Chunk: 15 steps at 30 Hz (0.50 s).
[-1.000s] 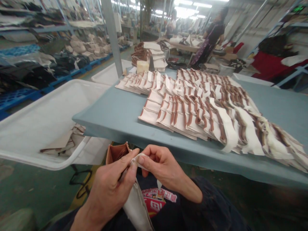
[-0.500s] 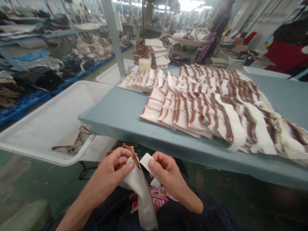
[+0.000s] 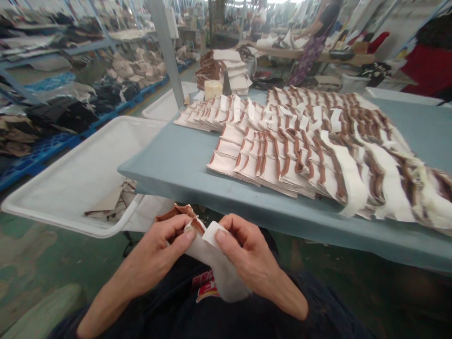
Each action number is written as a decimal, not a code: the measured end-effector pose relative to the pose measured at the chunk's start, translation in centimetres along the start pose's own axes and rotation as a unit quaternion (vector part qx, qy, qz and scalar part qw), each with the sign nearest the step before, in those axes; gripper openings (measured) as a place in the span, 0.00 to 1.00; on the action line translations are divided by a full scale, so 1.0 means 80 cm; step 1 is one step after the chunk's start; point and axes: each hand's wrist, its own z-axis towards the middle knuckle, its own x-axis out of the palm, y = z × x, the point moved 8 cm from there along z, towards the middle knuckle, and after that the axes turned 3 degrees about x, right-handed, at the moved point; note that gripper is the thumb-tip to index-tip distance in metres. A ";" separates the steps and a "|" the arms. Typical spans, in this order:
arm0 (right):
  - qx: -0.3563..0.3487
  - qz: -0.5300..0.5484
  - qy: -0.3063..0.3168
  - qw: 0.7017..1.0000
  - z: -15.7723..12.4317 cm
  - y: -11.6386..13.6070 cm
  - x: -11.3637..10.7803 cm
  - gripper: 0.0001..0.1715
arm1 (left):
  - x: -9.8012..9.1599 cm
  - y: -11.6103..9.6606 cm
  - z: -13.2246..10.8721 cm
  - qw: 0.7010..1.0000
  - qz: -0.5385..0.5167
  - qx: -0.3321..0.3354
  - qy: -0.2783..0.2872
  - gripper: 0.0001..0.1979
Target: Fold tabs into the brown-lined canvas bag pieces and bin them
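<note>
Over my lap, my left hand (image 3: 160, 249) pinches the upper edge of a brown and white fabric piece (image 3: 221, 273). My right hand (image 3: 247, 249) pinches a small white strip (image 3: 211, 234) lying against the same piece, thumb on top. Both hands are closed on it, just below the front edge of the blue-grey table (image 3: 176, 165). Rows of similar overlapping brown and white pieces (image 3: 300, 150) cover the tabletop beyond my hands.
A large white tray (image 3: 70, 174) holding a few pieces stands at the left, beside the table. Stacks of pieces (image 3: 226, 70) sit at the table's far end by a grey post (image 3: 165, 52). Shelves of material line the left. A person stands at a far bench.
My right hand has brought the white strip back against the fabric piece. The piece has been turned and now hangs lower between both hands. The view has dipped slightly.
</note>
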 end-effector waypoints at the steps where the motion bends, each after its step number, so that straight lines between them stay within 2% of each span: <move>1: -0.024 -0.026 -0.008 0.999 -0.001 0.014 -0.001 0.23 | -0.004 -0.006 0.000 1.000 0.006 0.007 -0.013 0.18; 4: -0.112 -0.076 -0.033 0.990 -0.004 0.053 0.002 0.15 | -0.009 -0.018 -0.001 0.999 0.009 0.013 -0.043 0.16; 7: -0.169 -0.094 -0.067 0.979 -0.008 0.071 0.008 0.11 | -0.004 -0.019 -0.005 0.997 -0.015 0.020 -0.066 0.15; 10: -0.174 -0.099 -0.102 0.974 -0.008 0.069 0.008 0.11 | 0.002 -0.016 -0.009 0.994 -0.051 0.038 -0.091 0.14; 15: -0.164 -0.100 -0.115 0.975 -0.008 0.061 0.007 0.12 | 0.014 -0.008 -0.011 0.989 -0.092 0.040 -0.107 0.12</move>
